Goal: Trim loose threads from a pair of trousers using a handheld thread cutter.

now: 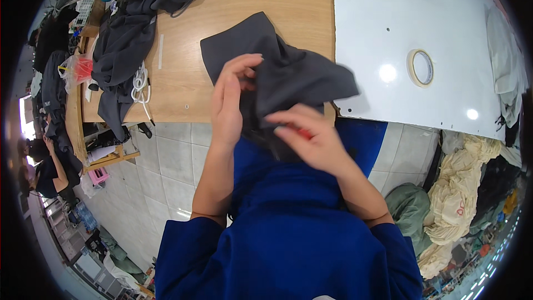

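Charcoal-grey cloth (294, 78), tan wood-grained table (180, 72), white board (377, 47), cream tape roll (412, 69), blue shirt (302, 244)

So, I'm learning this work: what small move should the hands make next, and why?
Perhaps the left hand should smooth the grey cloth onto the table: the cloth is bunched in folds, and its near part reaches past the table's edge. The right hand has a red thing in it, too blurred to identify.
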{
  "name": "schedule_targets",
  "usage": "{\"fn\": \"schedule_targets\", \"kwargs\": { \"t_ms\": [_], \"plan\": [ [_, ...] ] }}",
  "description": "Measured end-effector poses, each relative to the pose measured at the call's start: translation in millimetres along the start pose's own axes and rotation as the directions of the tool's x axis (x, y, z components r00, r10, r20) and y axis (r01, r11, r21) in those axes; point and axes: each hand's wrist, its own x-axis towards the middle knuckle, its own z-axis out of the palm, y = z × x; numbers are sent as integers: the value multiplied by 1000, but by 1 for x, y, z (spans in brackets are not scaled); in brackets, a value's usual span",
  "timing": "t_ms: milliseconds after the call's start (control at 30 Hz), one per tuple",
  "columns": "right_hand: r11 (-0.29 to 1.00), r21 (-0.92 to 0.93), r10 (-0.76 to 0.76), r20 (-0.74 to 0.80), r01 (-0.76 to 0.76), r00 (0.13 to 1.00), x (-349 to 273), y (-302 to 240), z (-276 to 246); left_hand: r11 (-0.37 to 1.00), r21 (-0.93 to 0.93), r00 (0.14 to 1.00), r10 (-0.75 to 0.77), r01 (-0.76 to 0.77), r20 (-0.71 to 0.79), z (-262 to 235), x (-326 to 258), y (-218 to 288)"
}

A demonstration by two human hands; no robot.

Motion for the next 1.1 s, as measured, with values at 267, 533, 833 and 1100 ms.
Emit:
{"fn": "schedule_targets", "kwargs": {
  "t_ms": [267,533,833,1100],
  "plan": [
    [911,-361,-99,276,199,956,-12,34,24,736,548,843,58,-398,534,28,11,10],
    [984,146,126,-137,-106,982,-32,25,-3,939,-121,941,-331,322,-64,8,-4,-10],
    [990,-115,27,-369,-75,929,10,37,21,959,-250,941,-202,134,-271,-4,-11,-7],
    [956,-259,-233,-396,135,888,-1,26,21,881,-16,874,-468,474,130,-9,-30,-8]
  ]
}}
